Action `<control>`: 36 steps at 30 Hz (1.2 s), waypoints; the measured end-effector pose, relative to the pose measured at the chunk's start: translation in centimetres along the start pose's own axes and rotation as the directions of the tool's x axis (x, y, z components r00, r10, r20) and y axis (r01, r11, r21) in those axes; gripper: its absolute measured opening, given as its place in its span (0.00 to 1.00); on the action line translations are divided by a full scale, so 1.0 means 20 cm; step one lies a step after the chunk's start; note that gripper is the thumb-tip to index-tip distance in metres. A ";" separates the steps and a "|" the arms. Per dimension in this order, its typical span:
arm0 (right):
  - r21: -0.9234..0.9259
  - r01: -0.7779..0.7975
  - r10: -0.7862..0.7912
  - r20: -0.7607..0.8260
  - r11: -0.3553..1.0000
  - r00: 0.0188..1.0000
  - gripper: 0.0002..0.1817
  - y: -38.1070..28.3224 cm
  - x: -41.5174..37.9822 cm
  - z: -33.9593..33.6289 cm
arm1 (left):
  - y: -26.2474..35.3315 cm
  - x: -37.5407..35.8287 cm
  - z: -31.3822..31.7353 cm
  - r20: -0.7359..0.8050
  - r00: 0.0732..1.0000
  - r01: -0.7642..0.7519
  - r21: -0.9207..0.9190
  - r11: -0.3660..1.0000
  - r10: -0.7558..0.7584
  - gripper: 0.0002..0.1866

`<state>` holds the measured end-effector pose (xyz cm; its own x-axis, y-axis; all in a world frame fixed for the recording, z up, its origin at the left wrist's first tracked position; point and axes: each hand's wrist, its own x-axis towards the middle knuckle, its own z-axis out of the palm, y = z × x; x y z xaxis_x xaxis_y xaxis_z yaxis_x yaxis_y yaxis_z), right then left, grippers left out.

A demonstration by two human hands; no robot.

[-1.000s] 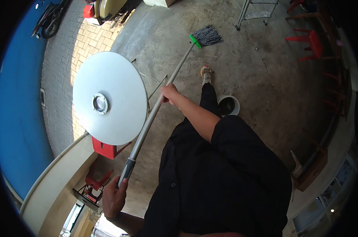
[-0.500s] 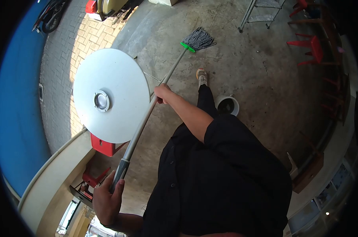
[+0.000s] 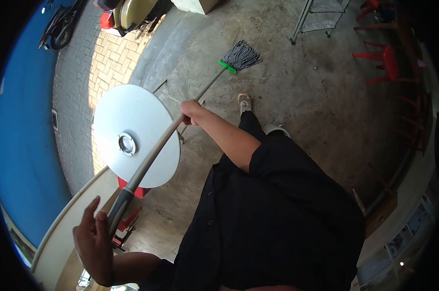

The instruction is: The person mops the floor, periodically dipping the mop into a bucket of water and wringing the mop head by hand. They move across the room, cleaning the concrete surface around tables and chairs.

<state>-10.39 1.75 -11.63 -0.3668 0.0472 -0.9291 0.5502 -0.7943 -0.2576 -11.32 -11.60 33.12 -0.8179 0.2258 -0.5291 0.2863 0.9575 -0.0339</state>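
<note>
A string mop with grey strands [image 3: 241, 56] and a green clamp [image 3: 227, 66] rests its head on the concrete floor. Its long grey pole [image 3: 154, 153] slants down to the lower left, crossing in front of a round white table [image 3: 114, 114]. Closed around the middle of the pole is my right hand [image 3: 191, 112]. My left hand [image 3: 93, 242] is at the dark grip [image 3: 118, 208] on the pole's near end. Its thumb and a finger stretch upward, apart, with the grip against the hand; the other fingers are hidden.
A white bucket [image 3: 276, 129] stands beside my foot, partly hidden by my clothing. Red stools [image 3: 388, 62] line the right side, near a metal ladder [image 3: 321, 25]. At the upper left are a motorbike [image 3: 132, 14], paving and a blue wall [image 3: 23, 145].
My left hand has moved down and left with the grip, its fingers opening away from it. My right hand has shifted slightly left. The mop head has moved slightly nearer in view.
</note>
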 end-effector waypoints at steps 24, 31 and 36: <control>0.422 -0.072 -0.037 0.244 0.904 0.969 0.10 -0.91 0.08 -0.52 | 1.10 0.60 -0.75 0.192 0.410 -0.728 0.658 0.193 0.892 0.36; 0.452 -0.088 -0.099 0.374 0.888 0.922 0.13 -0.75 0.13 -0.46 | 1.00 0.49 -0.61 0.026 0.608 -0.684 0.525 0.507 0.794 0.40; 0.338 -0.071 -0.036 0.298 0.938 0.954 0.09 -0.39 0.00 -0.37 | 0.63 0.03 -0.29 -0.133 0.795 -0.417 0.589 0.692 0.592 0.21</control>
<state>-9.11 12.46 -11.68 -0.5931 -0.1072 -0.7980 0.2883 -0.9536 -0.0862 -11.13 1.65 37.25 -0.5471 0.7702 -0.3277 0.8332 0.4634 -0.3019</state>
